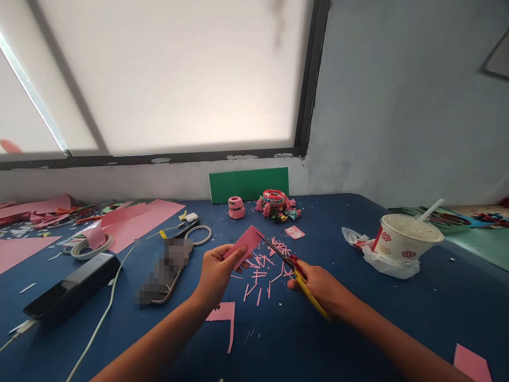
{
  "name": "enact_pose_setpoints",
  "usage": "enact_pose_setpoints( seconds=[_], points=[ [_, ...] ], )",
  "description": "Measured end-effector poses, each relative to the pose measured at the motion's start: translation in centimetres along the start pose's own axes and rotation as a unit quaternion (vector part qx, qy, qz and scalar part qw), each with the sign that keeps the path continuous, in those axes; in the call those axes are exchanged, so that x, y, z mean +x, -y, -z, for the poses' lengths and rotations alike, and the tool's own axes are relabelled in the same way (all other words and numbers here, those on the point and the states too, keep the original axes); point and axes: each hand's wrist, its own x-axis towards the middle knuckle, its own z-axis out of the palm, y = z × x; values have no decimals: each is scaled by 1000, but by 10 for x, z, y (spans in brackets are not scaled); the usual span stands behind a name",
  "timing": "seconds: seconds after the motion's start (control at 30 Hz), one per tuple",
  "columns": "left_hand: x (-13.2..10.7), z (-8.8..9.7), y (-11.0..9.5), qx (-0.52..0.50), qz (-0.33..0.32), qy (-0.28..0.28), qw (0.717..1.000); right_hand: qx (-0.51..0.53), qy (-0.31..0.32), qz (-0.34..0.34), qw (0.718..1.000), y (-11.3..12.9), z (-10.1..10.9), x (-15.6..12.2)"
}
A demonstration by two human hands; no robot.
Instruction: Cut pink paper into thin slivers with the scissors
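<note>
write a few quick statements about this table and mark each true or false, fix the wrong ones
1. The left hand holds a piece of pink paper. True.
2. The right hand holds a pen. False: the right hand holds yellow-handled scissors.
3. Thin pink strips lie scattered on the blue table. True.
4. The cup stands to the left of both hands. False: the cup stands to their right, with a straw in it.
5. A green board stands behind the small pink stack. True.
</note>
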Motion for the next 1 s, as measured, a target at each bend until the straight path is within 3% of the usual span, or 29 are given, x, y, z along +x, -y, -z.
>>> enact_pose_setpoints(
  seconds=[0.17, 0.57, 1.0],
  points=[
    [0, 0, -2, -6, -1, -17, 1000, 15, 1, 8, 1000, 0, 0, -1],
    [-4, -3, -5, 26, 7, 18, 999, 19, -6, 14, 1000, 3, 2, -4],
    [-3, -2, -4, 32, -2, 12, 999, 24, -51, 54, 997, 4, 3, -6]
  ],
)
